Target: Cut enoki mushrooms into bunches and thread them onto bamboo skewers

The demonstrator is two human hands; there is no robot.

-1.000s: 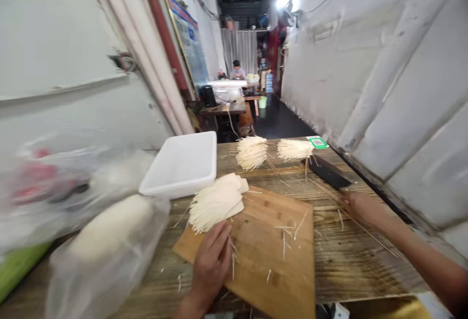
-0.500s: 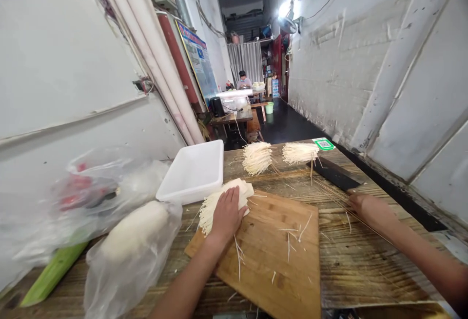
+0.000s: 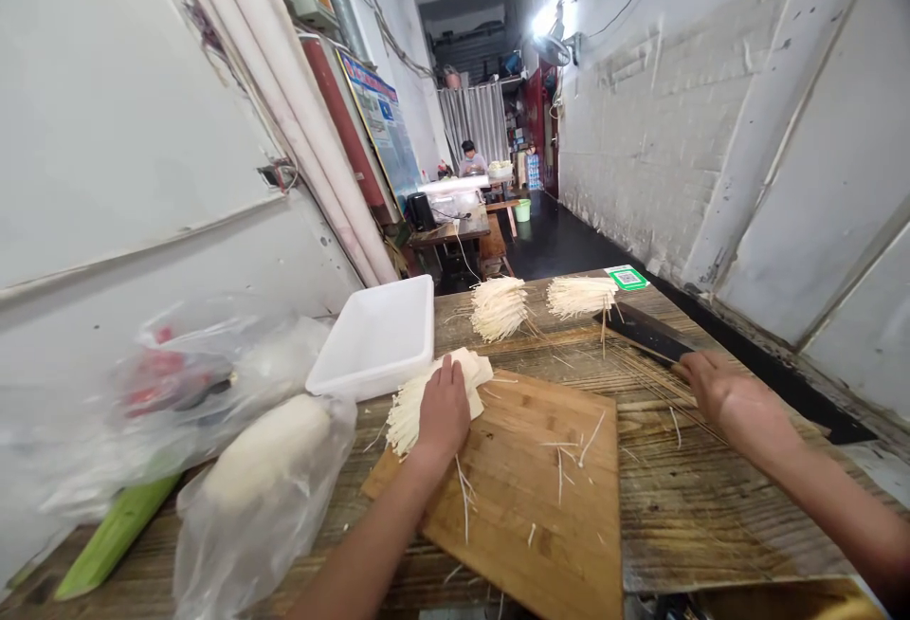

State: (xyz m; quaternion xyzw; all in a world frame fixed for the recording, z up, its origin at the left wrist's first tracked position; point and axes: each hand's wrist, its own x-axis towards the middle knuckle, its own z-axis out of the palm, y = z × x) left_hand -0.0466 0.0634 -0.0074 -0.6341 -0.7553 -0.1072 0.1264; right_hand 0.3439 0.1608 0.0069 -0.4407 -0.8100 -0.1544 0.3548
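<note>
My left hand (image 3: 445, 411) lies over a bunch of enoki mushrooms (image 3: 405, 416), fingers close together, holding it against the far left corner of the wooden cutting board (image 3: 540, 506). On the right, my right hand (image 3: 721, 397) is closed around the handle of a dark-bladed cleaver (image 3: 650, 333), whose blade points away to the left, low over the table. Thin wooden skewers (image 3: 650, 378) lie beside and partly under this hand. Two more piles, skewered enoki (image 3: 499, 309) and another enoki pile (image 3: 579, 296), sit at the table's far edge.
A white plastic tub (image 3: 376, 340) stands left of the board. Clear plastic bags (image 3: 263, 468) and a green stalk (image 3: 118, 535) fill the left side. Loose mushroom strands dot the board. A green QR card (image 3: 627, 278) lies at the far right corner. A person (image 3: 471, 160) sits farther back.
My right hand has closed on the cleaver's handle, and the blade has tilted so that it looks narrower. My left hand stays on the enoki, its fingers drawn closer together.
</note>
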